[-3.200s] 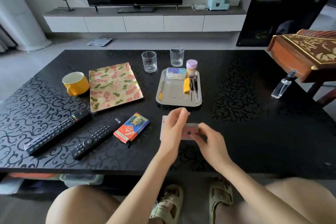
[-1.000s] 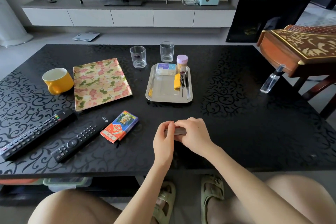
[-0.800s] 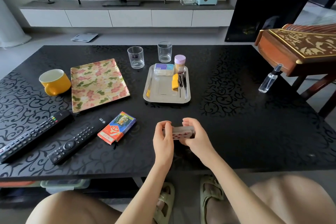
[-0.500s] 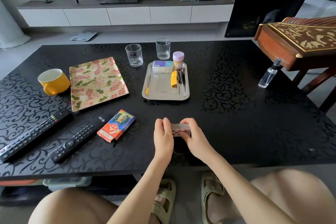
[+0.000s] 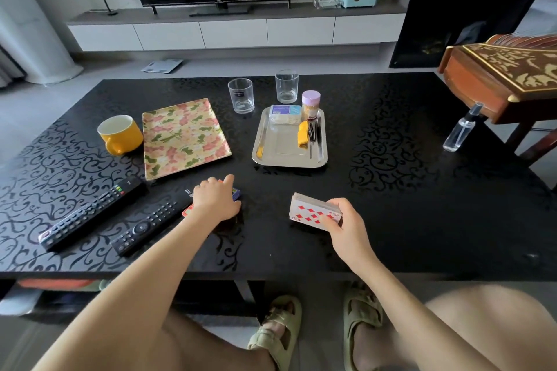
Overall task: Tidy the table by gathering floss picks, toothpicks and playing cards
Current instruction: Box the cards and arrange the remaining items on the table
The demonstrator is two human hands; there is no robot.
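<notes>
Your right hand (image 5: 346, 221) grips the squared deck (image 5: 313, 211); your left hand (image 5: 215, 200) curls over the box (image 5: 236, 193), centre-left. Floss (image 5: 284, 113) and toothpicks (image 5: 310, 102) sit on the upper-centre tray (image 5: 289, 163); probably only boxing is left.

We've got a black table (image 5: 391, 220): mug (image 5: 120, 134) and floral tray (image 5: 184, 137) upper left, glass (image 5: 240, 95), second glass (image 5: 286, 86) and metal tray (image 5: 283, 159) top centre, spray bottle (image 5: 458, 132) right, two remotes (image 5: 93, 211) (image 5: 150, 224) and card box (image 5: 236, 193) left-centre.

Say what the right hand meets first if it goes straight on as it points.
Probably the steel tray: the right hand, holding the playing cards, points at its near rim, with only table between.
</notes>
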